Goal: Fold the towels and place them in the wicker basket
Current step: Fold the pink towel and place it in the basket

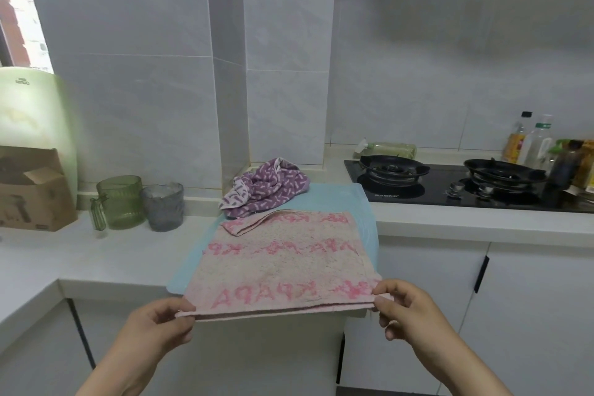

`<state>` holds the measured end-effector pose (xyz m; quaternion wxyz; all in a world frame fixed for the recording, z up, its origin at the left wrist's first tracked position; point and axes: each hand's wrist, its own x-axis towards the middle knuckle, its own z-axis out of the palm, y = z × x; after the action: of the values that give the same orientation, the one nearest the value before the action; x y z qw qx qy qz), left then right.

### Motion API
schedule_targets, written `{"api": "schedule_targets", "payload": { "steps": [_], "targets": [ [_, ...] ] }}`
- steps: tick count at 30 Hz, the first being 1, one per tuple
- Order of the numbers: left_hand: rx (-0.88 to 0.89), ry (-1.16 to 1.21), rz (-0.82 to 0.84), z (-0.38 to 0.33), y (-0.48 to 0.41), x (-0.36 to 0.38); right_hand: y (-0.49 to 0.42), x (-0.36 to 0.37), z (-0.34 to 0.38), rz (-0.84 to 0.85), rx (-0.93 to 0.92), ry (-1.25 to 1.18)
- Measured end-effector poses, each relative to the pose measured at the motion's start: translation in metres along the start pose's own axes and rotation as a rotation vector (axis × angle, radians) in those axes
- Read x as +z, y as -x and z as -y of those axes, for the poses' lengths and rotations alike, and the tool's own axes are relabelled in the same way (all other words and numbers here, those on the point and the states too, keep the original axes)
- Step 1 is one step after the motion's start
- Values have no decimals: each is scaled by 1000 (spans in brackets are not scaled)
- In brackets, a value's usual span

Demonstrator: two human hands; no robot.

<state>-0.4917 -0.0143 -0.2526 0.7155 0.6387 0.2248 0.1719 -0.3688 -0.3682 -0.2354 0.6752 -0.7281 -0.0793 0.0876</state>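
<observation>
A pink towel [283,264] with darker pink lettering lies doubled over on a light blue mat [366,212] at the counter's front edge. My left hand [167,321] pinches its near left corner, and my right hand [405,305] pinches its near right corner, both holding the near edge just off the counter. The far left corner of the towel is turned over. A purple towel [266,186] with white flecks sits crumpled behind it by the wall. No wicker basket is in view.
A green pitcher [120,202] and a grey glass [164,206] stand left of the mat, with a cardboard box [32,190] further left. A black gas hob [456,183] lies to the right, bottles [530,141] behind it. White cabinets run below the counter.
</observation>
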Motion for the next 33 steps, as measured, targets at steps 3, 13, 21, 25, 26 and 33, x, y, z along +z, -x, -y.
{"api": "schedule_targets", "payload": {
  "steps": [3, 13, 21, 25, 26, 33],
  "targets": [
    [-37, 51, -21, -1, 1, 1, 0, 0, -4, -14, 60, -84],
    [65, 144, -27, -36, 19, 4, 13, -15, 18, 6, -64, -26],
    [353, -146, -35, -62, 31, 4, 23, -25, 58, 32, -227, 203],
    [432, -317, 92, -66, 36, -10, 28, -38, 58, 59, -255, 297],
    [422, -319, 129, -68, 35, -12, 28, -39, 59, 56, -261, 328],
    [352, -392, 260, -83, -17, 11, -16, -23, 67, -29, -244, 334]
  ]
}}
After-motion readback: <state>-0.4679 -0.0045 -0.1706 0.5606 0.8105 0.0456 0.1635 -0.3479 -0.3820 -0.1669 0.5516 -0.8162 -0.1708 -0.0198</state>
